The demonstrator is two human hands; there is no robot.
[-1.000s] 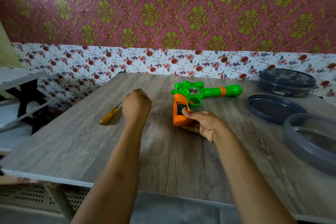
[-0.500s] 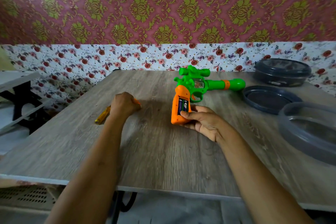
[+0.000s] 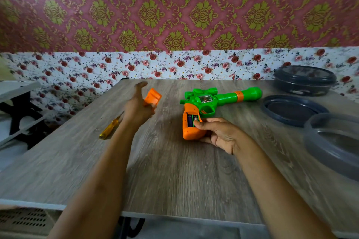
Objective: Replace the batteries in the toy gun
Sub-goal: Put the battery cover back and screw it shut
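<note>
**Toy gun, battery bay open**

We see the toy gun (image 3: pixel 206 103) lying on its side on the table (image 3: pixel 174 170), barrel pointing right and orange grip nearest us. The bay in the grip is uncovered, with the batteries (image 3: pixel 191 120) seated inside. Our right hand (image 3: pixel 219 134) curls round the grip, one fingertip at the bay's edge against a battery. Our left hand (image 3: pixel 138 108), raised well to the left, holds the orange battery cover (image 3: pixel 153 97) in curled fingers, thumb stuck out. A yellow screwdriver (image 3: pixel 110 128) lies just beside that forearm. We judge the gun to be light, stiff, hollow plastic that slides easily, so the grip is the place to hold it.
</note>
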